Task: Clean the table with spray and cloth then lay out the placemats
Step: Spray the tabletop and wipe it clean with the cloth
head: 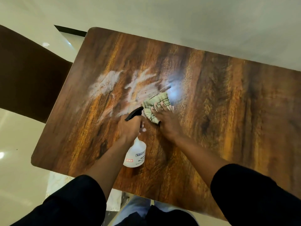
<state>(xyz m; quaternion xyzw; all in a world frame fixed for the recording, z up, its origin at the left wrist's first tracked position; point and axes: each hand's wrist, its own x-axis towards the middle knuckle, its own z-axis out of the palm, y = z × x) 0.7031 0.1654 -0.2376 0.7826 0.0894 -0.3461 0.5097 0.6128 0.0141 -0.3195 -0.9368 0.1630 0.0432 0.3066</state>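
Obs., head view. Wooden table (pixel 211 111), dark-grained, fills most of the frame, its long edge running from 10 o'clock to 4 o'clock.

Left hand (pixel 130 128): fingers wrapped round the neck of the spray bottle (pixel 136 154), just left of frame centre. Black trigger head (pixel 134 113) points toward 1 o'clock; white bottle body hangs toward 6 o'clock below the hand, over the tabletop. Printed label partly legible, rest too small to read.

Right hand (pixel 166 119): fingers straight and spread, pressing flat on the cloth (pixel 156 105), not curled round it. Cloth pale green-beige with dark check lines, bunched, lying on the table at frame centre, touching the fingertips and palm.

White smeared residue (pixel 114 85) on the tabletop, from 9 to 11 o'clock of the cloth, streaked up to the cloth's edge.

Both forearms bare, black sleeves (pixel 252 193) at the lower corners. Brown chair (pixel 27 70) at 9 o'clock, beside the table's short edge. Pale glossy floor (pixel 19 144) around
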